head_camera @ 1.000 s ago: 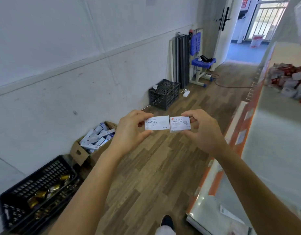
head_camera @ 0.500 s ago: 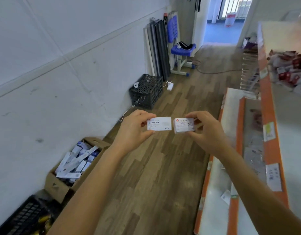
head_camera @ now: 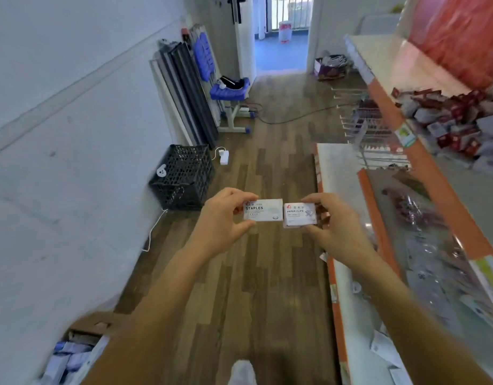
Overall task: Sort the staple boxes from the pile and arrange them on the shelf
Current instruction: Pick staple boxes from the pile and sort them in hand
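Note:
My left hand pinches a small white box marked STAPLES between thumb and fingers, held up over the wooden floor. Right beside it, my right hand pinches a white box marked PAPER CLIPS. The two boxes are side by side, almost touching, faces toward me. A pile of red and white small boxes lies on the upper shelf at the right, beyond my right hand.
The orange-edged shelf unit runs along the right, with plastic-wrapped items on a lower shelf. A black crate stands by the left wall. A cardboard box of blue-white packs sits at lower left. A blue chair stands by the doorway.
My view has swung right and up toward the shelf and doorway; the basket at lower left has dropped out of view. Both hands still hold the boxes side by side.

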Available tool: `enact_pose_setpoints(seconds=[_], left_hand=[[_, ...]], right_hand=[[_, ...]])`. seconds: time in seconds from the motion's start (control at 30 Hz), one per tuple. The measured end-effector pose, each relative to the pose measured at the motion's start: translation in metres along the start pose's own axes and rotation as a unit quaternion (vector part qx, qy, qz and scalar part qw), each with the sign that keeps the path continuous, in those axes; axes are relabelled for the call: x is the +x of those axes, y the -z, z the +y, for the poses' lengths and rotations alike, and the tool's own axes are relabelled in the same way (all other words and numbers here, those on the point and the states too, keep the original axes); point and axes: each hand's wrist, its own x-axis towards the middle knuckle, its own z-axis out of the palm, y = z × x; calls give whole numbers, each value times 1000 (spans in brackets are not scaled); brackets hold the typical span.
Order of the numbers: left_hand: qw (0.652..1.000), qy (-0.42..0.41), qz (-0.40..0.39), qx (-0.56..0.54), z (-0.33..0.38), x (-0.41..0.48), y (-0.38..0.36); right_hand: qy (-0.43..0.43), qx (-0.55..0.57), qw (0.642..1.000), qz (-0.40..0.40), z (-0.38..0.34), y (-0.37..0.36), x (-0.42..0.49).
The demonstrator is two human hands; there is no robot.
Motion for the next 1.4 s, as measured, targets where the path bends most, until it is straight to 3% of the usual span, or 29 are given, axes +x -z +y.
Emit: enact_pose_setpoints(seconds=[0.53,1.07,1.4], left_hand=[[984,-116,-120,-66,-59,257,-72],[965,-175,-180,-72,-60,509,-176],[929,-251,-237,-132,-72,651,-238]], right_hand=[[-138,-40,976,163,84,15,172],[-202,-41,952,227,208,89,353],[-276,-38,914,294,266,107,443]])
